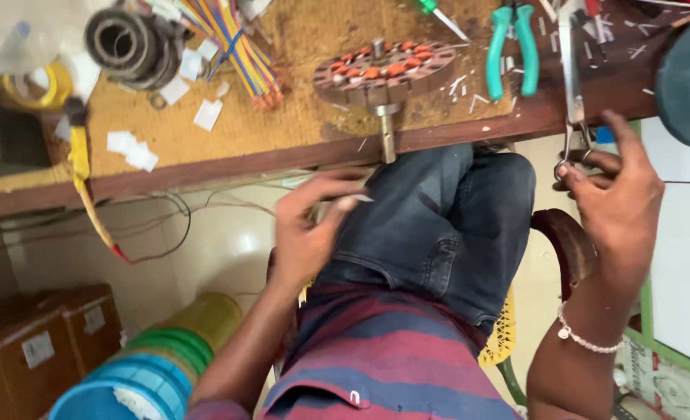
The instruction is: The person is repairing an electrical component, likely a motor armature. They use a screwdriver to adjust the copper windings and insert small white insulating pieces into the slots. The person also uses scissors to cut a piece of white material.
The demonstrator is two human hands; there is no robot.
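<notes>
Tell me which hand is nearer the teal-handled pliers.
Right. The right hand grips scissors just right of the teal-handled pliers; the left hand is lower, over the lap.

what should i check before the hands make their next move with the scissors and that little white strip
1. Right hand grip on the scissors: fingers in the handle loops, ok.
2. Left hand grip on the small white strip: pinched at the fingertips, blurred, cannot tell how firm.
3. Scissor blades: lying flat on the bench, pointing away from the body, ok.
4. Wound stator: flat on the bench, shaft overhanging the edge, ok.
5. Bench near the scissors: paper scraps and green-handled pliers close by, not ok.
</notes>
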